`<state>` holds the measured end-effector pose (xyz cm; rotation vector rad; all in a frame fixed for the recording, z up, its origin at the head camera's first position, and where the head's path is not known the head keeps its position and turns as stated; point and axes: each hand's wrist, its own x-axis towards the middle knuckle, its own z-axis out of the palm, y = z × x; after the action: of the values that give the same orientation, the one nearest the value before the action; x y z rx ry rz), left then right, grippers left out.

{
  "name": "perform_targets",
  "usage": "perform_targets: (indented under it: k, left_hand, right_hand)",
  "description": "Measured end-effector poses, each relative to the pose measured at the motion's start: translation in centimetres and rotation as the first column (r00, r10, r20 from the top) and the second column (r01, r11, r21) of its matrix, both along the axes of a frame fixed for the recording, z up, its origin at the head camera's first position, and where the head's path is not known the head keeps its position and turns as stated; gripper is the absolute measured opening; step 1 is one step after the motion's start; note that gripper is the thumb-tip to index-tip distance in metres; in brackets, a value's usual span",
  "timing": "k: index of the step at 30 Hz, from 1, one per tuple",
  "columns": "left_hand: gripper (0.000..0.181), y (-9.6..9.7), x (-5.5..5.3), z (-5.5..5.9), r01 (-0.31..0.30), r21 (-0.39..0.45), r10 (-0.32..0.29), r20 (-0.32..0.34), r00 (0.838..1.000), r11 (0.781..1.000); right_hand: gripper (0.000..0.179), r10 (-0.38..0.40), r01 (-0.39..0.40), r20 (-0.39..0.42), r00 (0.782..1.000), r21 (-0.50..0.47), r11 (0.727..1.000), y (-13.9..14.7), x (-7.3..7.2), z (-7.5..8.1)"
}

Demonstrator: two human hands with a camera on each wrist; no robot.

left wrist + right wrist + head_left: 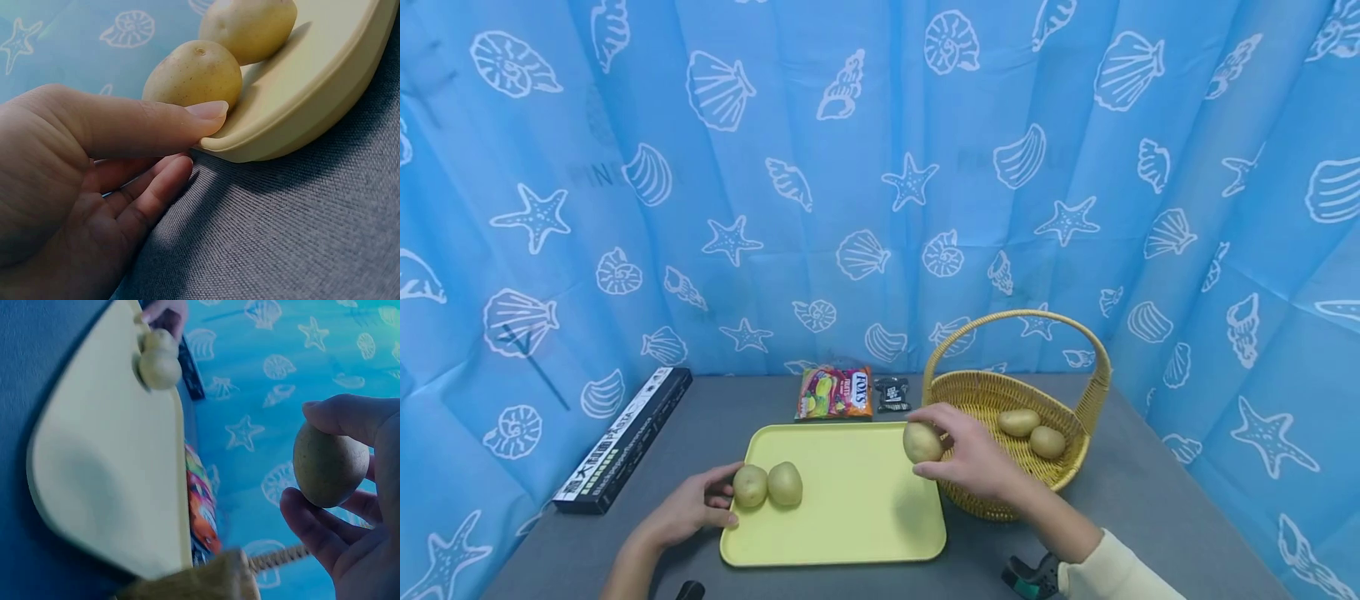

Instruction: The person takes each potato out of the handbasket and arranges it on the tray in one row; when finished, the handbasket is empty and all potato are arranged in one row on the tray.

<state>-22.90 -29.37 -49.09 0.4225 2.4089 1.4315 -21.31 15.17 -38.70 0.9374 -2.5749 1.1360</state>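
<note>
My right hand [966,454] grips a potato [922,442] between thumb and fingers, above the right end of a yellow tray [857,508]. In the right wrist view that potato [328,465] is held up clear of the tray. At the tray's left edge, my left hand [696,504] has its thumb on the rim and its fingers curled below, as the left wrist view shows. Two potatoes sit side by side on the tray near it, the nearer one [750,486] beside the fingers and the other [786,484] to its right.
A wicker basket [1078,467] with a tall handle stands at the right, holding two potatoes [1018,422]. Behind the tray lie a candy bag [835,393] and a small black packet [892,394]. A long black-and-white box [625,442] lies at the left. A shell-patterned curtain [880,167] hangs behind.
</note>
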Motion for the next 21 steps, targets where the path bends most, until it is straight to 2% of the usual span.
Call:
perform_targets:
  k: [8, 21]
  left_hand:
    - [0.085, -0.1, 0.1, -0.3, -0.007, -0.001, 0.007, 0.001, 1.0, 1.0]
    - [0.085, 0.0, 0.0, 0.0, -0.004, 0.017, 0.004, 0.008, 1.0, 1.0]
  right_hand:
    - [0.059, 0.036, -0.036, 0.026, 0.999, 0.006, 0.999, -3.6, -0.4, -1.5]
    - [0.062, -0.021, 0.011, 0.113, 0.993, 0.091, 0.996, -8.8, -2.2, -5.1]
